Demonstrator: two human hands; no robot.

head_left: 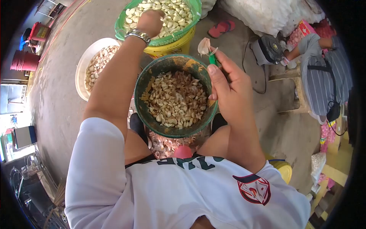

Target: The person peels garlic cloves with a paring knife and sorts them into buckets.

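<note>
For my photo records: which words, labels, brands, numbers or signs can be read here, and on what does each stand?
"THE", perhaps: upside-down dark green letters on the white fabric shirt; partly hidden, so unsure.
Red-and-navy shield badge on the shirt: no readable text.
Small round emblem on the grey-and-black boxy appliance: too small.
Nothing else is readable.

A: Where were the hands?
B: Left hand was at the peeled cloves in the green basket, fingers hidden. Right hand gripped a green tool handle, pinkish garlic piece near its far end.
A: Under the basket?
B: Yellow bucket.
A: Nearest the right hand?
B: Dark green tub of skin-on cloves; its rim overlapped the hand, contact unclear. White basin with more cloves sat to the left.
</note>
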